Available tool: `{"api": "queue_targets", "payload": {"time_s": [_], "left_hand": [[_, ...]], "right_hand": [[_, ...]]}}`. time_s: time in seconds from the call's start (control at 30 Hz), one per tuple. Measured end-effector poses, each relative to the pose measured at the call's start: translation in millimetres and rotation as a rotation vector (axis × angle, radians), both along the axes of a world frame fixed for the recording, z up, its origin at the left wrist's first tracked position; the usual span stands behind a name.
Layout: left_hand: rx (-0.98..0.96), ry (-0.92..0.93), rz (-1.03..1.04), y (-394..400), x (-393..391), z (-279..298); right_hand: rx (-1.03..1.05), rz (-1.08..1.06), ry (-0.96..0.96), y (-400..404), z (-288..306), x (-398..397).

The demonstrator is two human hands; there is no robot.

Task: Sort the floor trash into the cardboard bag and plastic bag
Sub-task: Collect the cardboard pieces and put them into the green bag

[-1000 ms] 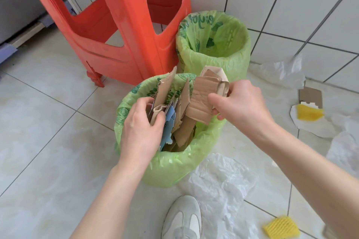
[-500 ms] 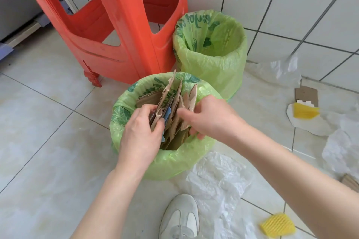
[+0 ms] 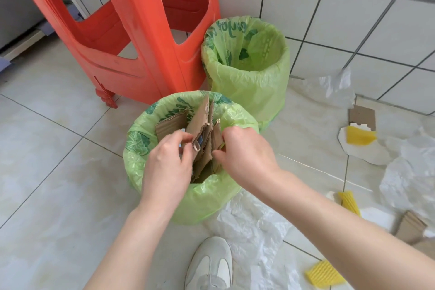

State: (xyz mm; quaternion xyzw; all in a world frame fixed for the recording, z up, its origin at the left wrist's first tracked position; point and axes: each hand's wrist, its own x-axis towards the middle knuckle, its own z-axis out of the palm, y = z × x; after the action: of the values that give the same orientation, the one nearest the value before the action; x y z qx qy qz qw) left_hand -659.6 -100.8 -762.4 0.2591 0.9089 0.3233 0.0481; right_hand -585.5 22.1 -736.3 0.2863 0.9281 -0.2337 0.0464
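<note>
Pushed deeper since the earlier frame: cardboard pieces point(image 3: 204, 132) in near green bag point(image 3: 200, 198), centre frame. Left hand point(image 3: 164, 167) pinching one piece; right hand point(image 3: 244, 155) gripping another. Far bag point(image 3: 247, 77), upper centre. Risk: sharp edges tearing the thin liner under pressure.

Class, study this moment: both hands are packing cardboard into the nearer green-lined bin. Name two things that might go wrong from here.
1. The cardboard pieces stand upright above the rim of the nearer bag; pushing by the left hand and right hand might tear the thin liner or tip the bin.
2. A clear plastic sheet lies by the white shoe; stepping on it could cause a slip.
</note>
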Motion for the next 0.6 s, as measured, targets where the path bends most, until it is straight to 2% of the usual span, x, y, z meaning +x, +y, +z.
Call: {"api": "queue_targets", "payload": {"time_s": [0.13, 0.3, 0.43, 0.6], "left_hand": [[0.055, 0.063, 0.055, 0.1, 7.4, 7.2], [0.096, 0.267, -0.026, 7.4, 13.9, 32.3], [0.153, 0.337, -0.113, 27.4, 30.1, 42.0], [0.187, 0.284, -0.324, 64.4, 60.4, 27.8]], "right_hand": [[-0.037, -0.034, 0.156, 10.0, 6.6, 13.0], [-0.118, -0.032, 0.344, 29.4, 12.8, 43.9], [-0.128, -0.032, 0.331, 44.2, 2.3, 78.0], [-0.134, -0.146, 0.278, 73.7, -24.6, 126.2]]}}
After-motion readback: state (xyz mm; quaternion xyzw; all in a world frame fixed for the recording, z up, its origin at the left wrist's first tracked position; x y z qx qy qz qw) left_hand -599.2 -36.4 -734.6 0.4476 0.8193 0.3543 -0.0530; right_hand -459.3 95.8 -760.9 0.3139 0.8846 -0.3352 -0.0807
